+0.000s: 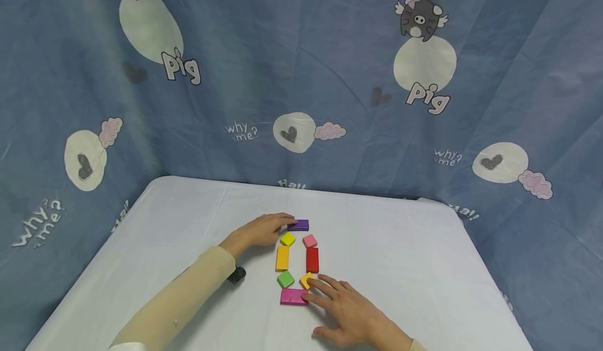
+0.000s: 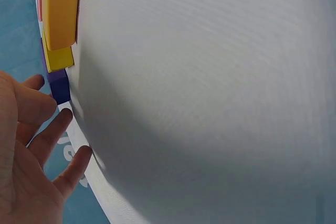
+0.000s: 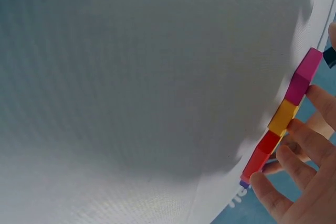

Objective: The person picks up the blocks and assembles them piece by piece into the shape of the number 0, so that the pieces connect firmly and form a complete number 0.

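Our left hand [image 1: 264,230], fingers flat, touches the purple block [image 1: 299,225] (long axis sideways) at centre frame; right hand [image 1: 341,304] spread by the magenta block [image 1: 293,296].

The left hand [image 1: 264,229] is stretched forward from a beige-sleeved left forearm [image 1: 188,293], palm down, with the fingers held straight and close together. In the left wrist view its fingers [image 2: 50,135] are seen extended and slightly spread. The right hand [image 1: 346,304] is laid flat, palm down, its straight fingers [image 3: 294,169] fanned apart and pointed towards the left.
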A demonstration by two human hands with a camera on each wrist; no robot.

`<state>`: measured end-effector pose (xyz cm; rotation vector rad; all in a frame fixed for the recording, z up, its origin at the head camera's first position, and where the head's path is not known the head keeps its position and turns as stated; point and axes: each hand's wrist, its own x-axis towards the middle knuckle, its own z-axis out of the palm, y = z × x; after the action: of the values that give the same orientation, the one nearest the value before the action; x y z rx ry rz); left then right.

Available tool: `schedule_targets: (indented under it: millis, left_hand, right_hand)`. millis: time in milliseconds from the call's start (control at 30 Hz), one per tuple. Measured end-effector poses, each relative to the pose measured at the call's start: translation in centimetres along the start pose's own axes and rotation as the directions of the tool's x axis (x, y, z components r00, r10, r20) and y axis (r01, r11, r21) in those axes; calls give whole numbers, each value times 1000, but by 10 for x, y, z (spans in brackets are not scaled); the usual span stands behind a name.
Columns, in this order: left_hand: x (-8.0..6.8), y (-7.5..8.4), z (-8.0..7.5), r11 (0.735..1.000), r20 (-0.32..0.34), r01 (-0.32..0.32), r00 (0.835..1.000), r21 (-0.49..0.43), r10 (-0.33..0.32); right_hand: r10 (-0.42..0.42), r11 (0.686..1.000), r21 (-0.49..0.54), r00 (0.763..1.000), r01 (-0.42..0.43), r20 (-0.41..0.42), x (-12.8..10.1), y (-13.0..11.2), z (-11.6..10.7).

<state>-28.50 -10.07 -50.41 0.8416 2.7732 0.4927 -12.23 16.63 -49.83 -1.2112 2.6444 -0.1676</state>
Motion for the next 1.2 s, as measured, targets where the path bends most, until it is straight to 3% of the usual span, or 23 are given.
schedule_targets:
  millis: [567, 833, 1200]
  left_hand:
    - [4, 0, 1, 999, 18, -30, 999, -13, 31]
    - [2, 4, -4, 996, 7, -87, 996, -11, 87]
    - [4, 5, -4, 996, 34, -87, 996, 9, 86]
  right_hand:
    - [-17, 1000, 2, 1000, 17, -6, -1, 2, -1]
    - [-15, 1000, 5, 1000, 15, -18, -1, 2, 0]
    - [-16, 1000, 9, 1000, 16, -16, -1, 3, 0]
